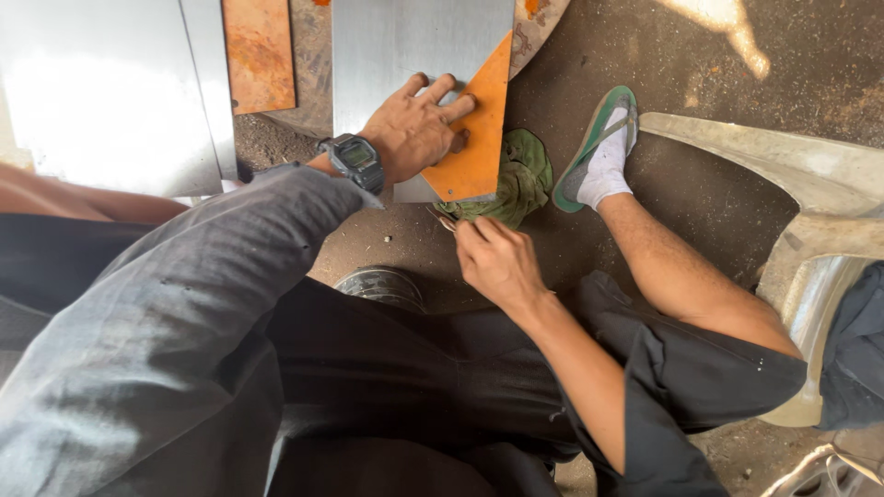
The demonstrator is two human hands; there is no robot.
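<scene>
Dirt workshop floor (700, 193): left hand (416, 129), fingers spread flat, pins orange triangular template (474, 147) on grey metal sheet (405, 46), long edge running far-right; right hand (497, 262), nearer, fingers closed around small tool, just below template's near corner, beside green rag (525, 175).

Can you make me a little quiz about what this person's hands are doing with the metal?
1. True or false: the left hand lies flat on the orange triangle plate.
2. What lies under that plate: (a) grey metal sheet, (b) a wooden board, (c) a newspaper?
3. What soft green thing sits by the right hand?

Key: 1 true. 2 a. 3 the green cloth.
</scene>
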